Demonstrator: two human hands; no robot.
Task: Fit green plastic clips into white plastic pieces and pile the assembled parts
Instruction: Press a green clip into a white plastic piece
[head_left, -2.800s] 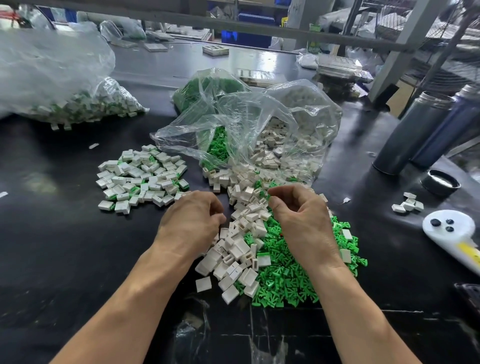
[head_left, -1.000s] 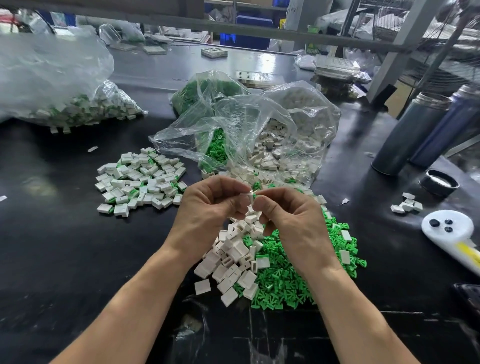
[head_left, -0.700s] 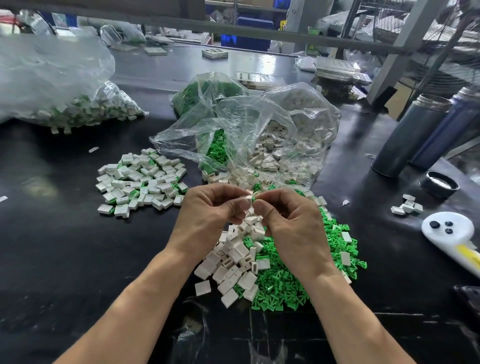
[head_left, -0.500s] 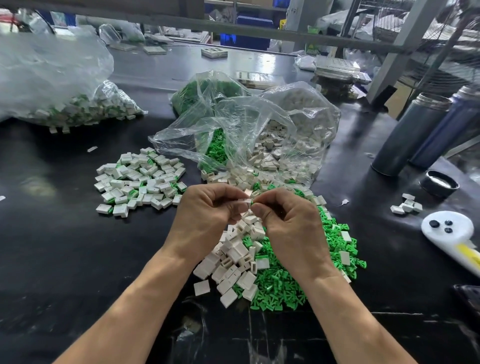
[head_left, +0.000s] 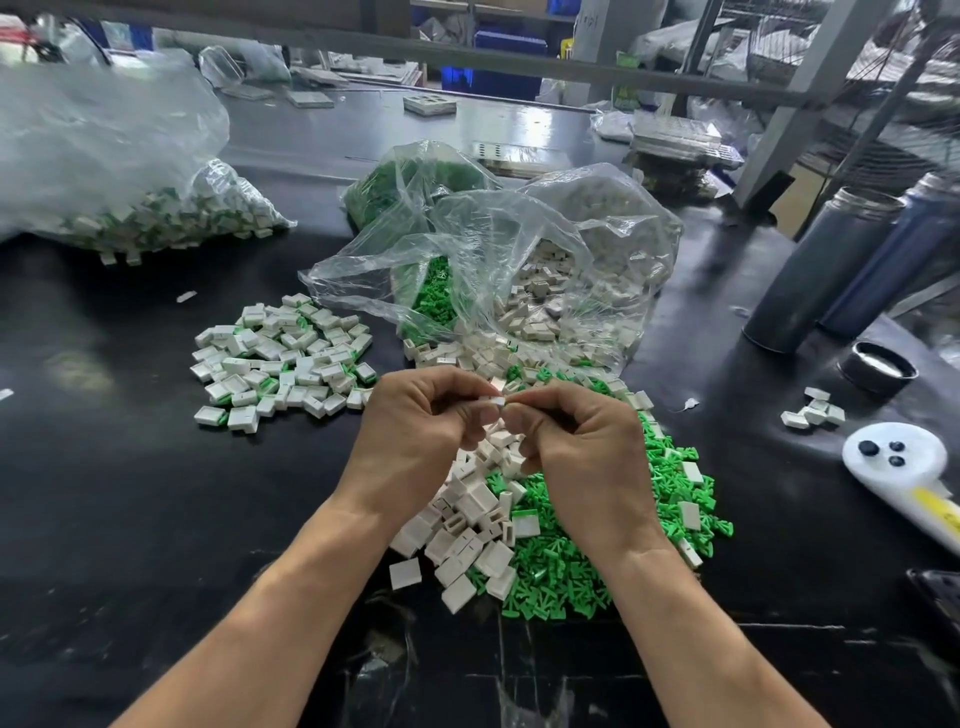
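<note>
- A small white plastic piece (head_left: 492, 400) is pinched between the fingertips of the left hand (head_left: 415, 441) and the right hand (head_left: 582, 457), held above the loose parts; whether a green clip sits in it is hidden by the fingers
- Beneath the hands lie loose white pieces (head_left: 467, 525) and green clips (head_left: 566, 571) on the black table (head_left: 130, 519)
- The pile of assembled parts (head_left: 283, 361) lies left of the hands
- Clear plastic bags (head_left: 519, 249) behind hold more clips and pieces
- Right: two metal flasks (head_left: 826, 270), cut off by the frame edge
- No writing is readable anywhere
</note>
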